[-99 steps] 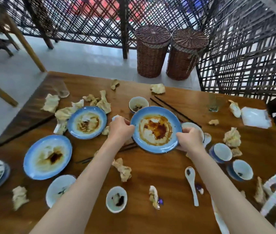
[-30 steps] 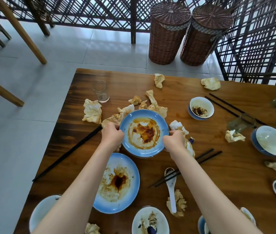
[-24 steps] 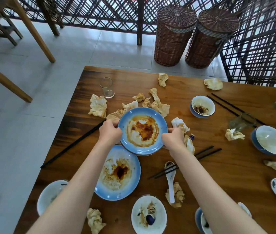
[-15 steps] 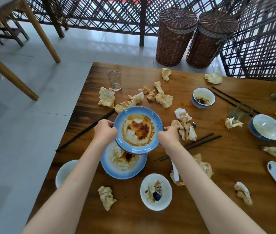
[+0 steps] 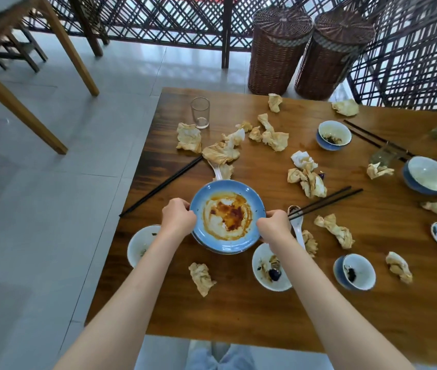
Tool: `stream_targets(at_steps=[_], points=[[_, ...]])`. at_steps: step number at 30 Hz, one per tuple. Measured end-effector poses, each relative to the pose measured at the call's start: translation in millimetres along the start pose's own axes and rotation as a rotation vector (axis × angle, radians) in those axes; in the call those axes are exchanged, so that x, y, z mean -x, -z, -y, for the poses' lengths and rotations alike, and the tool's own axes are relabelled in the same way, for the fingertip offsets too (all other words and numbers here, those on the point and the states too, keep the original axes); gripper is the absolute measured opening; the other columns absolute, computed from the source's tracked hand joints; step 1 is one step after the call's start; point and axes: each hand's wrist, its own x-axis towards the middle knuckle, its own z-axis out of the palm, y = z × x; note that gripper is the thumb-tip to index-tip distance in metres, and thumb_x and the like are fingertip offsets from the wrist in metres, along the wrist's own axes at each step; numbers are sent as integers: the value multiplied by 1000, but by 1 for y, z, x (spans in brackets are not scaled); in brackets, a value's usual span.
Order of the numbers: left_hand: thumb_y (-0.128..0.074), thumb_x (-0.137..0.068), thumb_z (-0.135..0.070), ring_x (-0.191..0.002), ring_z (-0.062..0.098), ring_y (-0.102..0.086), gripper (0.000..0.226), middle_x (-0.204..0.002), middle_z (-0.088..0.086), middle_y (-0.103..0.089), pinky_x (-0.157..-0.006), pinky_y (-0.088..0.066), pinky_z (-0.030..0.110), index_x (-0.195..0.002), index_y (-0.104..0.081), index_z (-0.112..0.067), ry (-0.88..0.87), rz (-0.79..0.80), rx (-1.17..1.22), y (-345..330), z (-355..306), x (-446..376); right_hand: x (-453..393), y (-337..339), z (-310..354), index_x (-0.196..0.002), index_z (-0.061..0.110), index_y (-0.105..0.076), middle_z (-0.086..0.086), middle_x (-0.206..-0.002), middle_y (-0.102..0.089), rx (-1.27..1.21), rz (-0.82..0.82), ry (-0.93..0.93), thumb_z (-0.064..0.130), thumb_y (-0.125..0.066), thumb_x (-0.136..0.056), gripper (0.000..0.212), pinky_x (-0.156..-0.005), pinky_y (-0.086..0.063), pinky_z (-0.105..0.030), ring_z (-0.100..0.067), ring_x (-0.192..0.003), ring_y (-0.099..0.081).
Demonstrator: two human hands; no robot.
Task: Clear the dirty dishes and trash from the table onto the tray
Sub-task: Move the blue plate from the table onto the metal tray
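Gripping a sauce-stained blue plate (image 5: 227, 216) by its rim: left hand (image 5: 178, 217) at the plate's 9 o'clock, right hand (image 5: 273, 227) at its 3 o'clock, fingers of both curled round the edge. Plate sits on top of a second blue plate (image 5: 198, 240), of which only a sliver of rim shows at 7 o'clock, near the left edge of the wooden desk (image 5: 238, 311).

Around the stack, by clock face:
- 12 o'clock: white spoon (image 5: 216, 170), its bowl under crumpled napkins (image 5: 222, 152); empty glass (image 5: 200, 112) farther out.
- 10 o'clock: black chopsticks (image 5: 160, 186), overhanging the desk's edge.
- 8 o'clock: white bowl (image 5: 140, 244) at the desk's edge.
- 6 o'clock: crumpled napkin (image 5: 202, 279).
- 4 o'clock: white bowl with scraps (image 5: 269, 268); blue-sided bowl (image 5: 355, 272) beyond it.
- 3 o'clock: second white spoon (image 5: 297, 222) with a pair of black chopsticks (image 5: 325, 200) lying across its bowl.
- 2 o'clock: heap of stained napkins (image 5: 307, 177); small blue bowl (image 5: 333, 134) farther out.

Behind the desk: two lidded wicker baskets (image 5: 278, 49), touching side by side against a lattice screen (image 5: 158, 17).
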Motion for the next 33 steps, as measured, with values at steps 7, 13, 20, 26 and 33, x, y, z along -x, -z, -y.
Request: stream_targets(at_steps=[7, 13, 20, 26, 33], points=[[-54, -91, -9, -84, 13, -51, 34, -117, 11, -61, -51, -36, 17, -125, -55, -6, 23, -38, -17, -12, 4, -3, -5, -1, 1, -105, 4, -59, -14, -103, -62, 98, 2, 31, 3, -51, -85, 22, -62, -48, -29, -25, -89, -60], [-55, -92, -8, -78, 13, -50, 26, -110, 11, -62, -45, -34, 16, -117, -57, -5, 13, -65, -58, -15, 3, -6, -8, -3, 3, -111, 4, -55, -14, -110, -59, 151, 6, 35, 6, -54, -86, 25, -67, -50, -30, -25, -93, -59], [-59, -89, -9, -85, 21, -65, 16, -99, 12, -64, -66, -57, 32, -104, -60, -5, 21, -64, -138, -12, 0, -4, -9, -6, 4, -113, 5, -52, -13, -110, -58, 192, 16, 29, 7, -54, -87, 26, -65, -46, -29, -22, -86, -54], [-59, -88, -8, -78, 20, -63, 12, -92, 11, -63, -55, -51, 26, -99, -61, -5, 27, -70, -191, -13, -3, -5, -11, -7, 3, -115, 5, -50, -13, -112, -57, 167, 24, 14, 6, -54, -88, 28, -68, -49, -30, -23, -88, -56], [-59, -86, -8, -79, 15, -58, 12, -96, 8, -64, -52, -42, 21, -98, -62, -9, 72, -6, -138, -8, 0, -16, -18, -10, 3, -120, 9, -49, -12, -111, -58, 36, 69, -63, 2, -49, -87, 33, -78, -57, -39, -26, -97, -60]])
